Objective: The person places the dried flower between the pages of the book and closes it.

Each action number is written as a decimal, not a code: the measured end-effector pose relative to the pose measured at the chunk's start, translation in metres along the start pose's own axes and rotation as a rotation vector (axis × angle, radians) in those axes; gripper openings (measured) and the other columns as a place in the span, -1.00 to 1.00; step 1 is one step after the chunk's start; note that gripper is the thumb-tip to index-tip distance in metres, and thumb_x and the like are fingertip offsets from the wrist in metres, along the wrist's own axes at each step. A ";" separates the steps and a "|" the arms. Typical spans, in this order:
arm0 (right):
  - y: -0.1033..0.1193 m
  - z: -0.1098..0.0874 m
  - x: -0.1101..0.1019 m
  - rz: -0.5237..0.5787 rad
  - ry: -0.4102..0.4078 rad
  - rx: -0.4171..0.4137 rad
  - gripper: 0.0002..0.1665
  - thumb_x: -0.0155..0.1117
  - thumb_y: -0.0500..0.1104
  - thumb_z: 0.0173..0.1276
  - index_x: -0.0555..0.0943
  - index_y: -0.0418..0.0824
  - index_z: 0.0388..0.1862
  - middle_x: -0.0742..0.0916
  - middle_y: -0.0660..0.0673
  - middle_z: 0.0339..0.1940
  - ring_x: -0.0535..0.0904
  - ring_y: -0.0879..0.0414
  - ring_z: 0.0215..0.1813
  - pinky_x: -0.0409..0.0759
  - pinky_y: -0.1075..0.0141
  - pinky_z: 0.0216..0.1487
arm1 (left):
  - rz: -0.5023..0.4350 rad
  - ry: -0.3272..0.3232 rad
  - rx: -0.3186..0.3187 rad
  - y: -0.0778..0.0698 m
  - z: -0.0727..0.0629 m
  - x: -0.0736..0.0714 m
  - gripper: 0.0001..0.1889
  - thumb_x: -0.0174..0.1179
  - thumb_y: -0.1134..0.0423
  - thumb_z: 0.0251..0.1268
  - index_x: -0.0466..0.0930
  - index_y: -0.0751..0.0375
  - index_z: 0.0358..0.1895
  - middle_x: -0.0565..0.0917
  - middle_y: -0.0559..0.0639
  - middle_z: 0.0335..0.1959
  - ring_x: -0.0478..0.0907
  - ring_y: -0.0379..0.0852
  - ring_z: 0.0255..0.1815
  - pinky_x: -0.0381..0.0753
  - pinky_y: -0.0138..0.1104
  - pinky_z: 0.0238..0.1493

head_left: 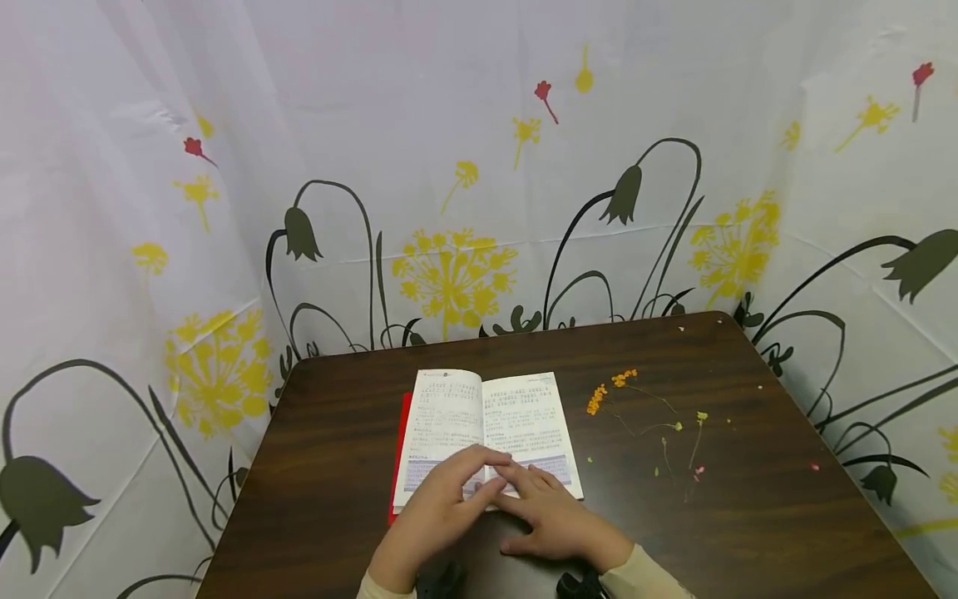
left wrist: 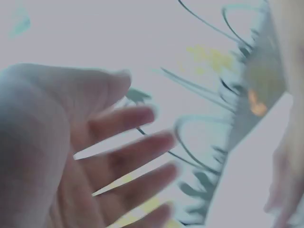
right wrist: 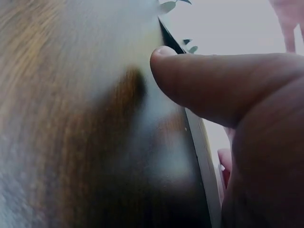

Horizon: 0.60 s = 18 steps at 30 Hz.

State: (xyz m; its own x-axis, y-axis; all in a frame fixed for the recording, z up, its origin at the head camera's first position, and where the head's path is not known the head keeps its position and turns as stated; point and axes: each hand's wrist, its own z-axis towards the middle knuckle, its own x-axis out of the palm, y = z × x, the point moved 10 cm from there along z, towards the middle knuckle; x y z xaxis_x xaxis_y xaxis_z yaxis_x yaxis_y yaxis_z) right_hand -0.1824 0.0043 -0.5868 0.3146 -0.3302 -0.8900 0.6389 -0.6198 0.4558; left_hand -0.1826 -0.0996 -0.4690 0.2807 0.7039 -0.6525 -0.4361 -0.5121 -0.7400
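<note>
An open book (head_left: 520, 416) with printed pages lies on the dark wooden table (head_left: 337, 449). My left hand (head_left: 449, 491) hovers over the lower left page, its fingers apart and slightly bent with nothing between them, as the left wrist view shows. The right hand (head_left: 550, 512) lies over the lower edge of the right page with fingers spread. Its thumb (right wrist: 204, 80) stretches out over the tabletop beside the book's edge (right wrist: 206, 166). In the head view the fingertips of both hands overlap near the book's spine.
A red cover (head_left: 399, 449) sticks out at the book's left. To the right lie orange flower sprigs (head_left: 596, 399), a thin yellow-tipped sprig (head_left: 701, 416) and a pink petal (head_left: 815, 467). Behind the table hangs a white flower-print curtain (head_left: 464, 108).
</note>
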 end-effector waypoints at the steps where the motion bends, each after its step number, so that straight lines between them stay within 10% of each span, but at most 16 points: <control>1: -0.001 0.001 0.000 -0.007 0.000 -0.001 -0.02 0.44 0.34 0.46 0.27 0.34 0.76 0.25 -0.04 0.84 0.16 -0.12 0.83 0.19 -0.26 0.73 | 0.022 -0.055 -0.014 0.009 0.005 0.000 -0.71 0.28 0.03 0.64 0.68 -0.25 0.30 0.74 -0.31 0.31 0.66 -0.19 0.39 0.62 -0.01 0.47; 9: 0.000 0.000 -0.001 0.005 -0.028 -0.015 -0.03 0.41 0.36 0.47 0.30 0.26 0.76 0.26 -0.08 0.84 0.17 -0.12 0.83 0.21 -0.25 0.72 | -0.039 -0.072 -0.184 0.099 0.016 0.026 -0.42 0.37 0.04 0.55 0.56 0.06 0.54 0.47 0.05 0.67 0.19 0.24 0.79 0.16 0.31 0.71; 18: 0.001 -0.006 -0.007 0.049 -0.056 -0.043 -0.10 0.43 0.28 0.49 0.44 0.04 0.70 0.29 -0.17 0.82 0.20 -0.16 0.81 0.21 -0.29 0.71 | 0.090 -0.011 -0.114 0.114 0.015 0.039 -0.33 0.29 -0.10 0.58 0.50 0.23 0.55 0.25 0.20 0.77 -0.07 0.47 0.81 -0.15 0.55 0.64</control>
State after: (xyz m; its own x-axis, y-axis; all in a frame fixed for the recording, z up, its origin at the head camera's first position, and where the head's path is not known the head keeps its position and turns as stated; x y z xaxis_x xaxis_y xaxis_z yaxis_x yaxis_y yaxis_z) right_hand -0.1798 0.0103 -0.5797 0.3076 -0.3993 -0.8637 0.6538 -0.5708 0.4968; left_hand -0.2341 -0.1235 -0.5766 0.2356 0.6575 -0.7157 -0.3589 -0.6255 -0.6928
